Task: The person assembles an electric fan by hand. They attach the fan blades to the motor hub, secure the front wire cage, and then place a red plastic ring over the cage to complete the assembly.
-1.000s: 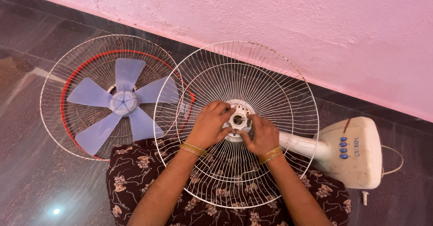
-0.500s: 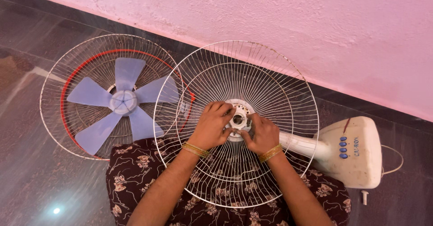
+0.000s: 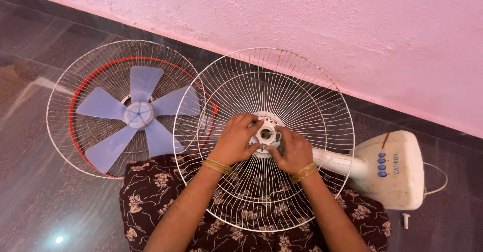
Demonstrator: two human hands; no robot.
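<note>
The white plastic ring nut (image 3: pixel 266 135) at the hub of the wire guard (image 3: pixel 322 101) (light, springy, best held by rim or hub) on the person's lap is pinched by left hand (image 3: pixel 234 140) and right hand (image 3: pixel 293 152), scarcely moved since the earlier frame, blue blade (image 3: pixel 137 115) lying left.

A home: pink plastered wall (image 3: pixel 352 25), dark tiled floor (image 3: pixel 35 191).
</note>
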